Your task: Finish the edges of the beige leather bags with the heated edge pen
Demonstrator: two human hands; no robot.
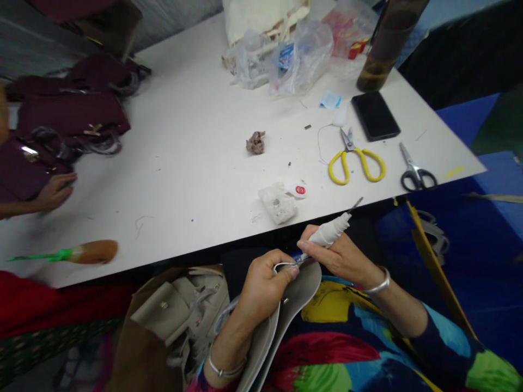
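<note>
Table (196, 163) is spreading beyond both hands, while a grey bag (300, 286) is resting against the body, just below them. The left hand (265, 280) is pinching at the bag's upper edge, and the right hand (333, 253) is gripping a white-wrapped tool (329, 231). Any loosening pinch could be letting the tool slip, risking scratched bag or jabbed left fingers. The table's near edge is crowding the tool's thin tip; wider room is lying leftward of the left hand, a crumpled packet (278, 203) sitting just beyond.

Nothing is legible; the red label (300, 190) bears marks too small to read.
</note>
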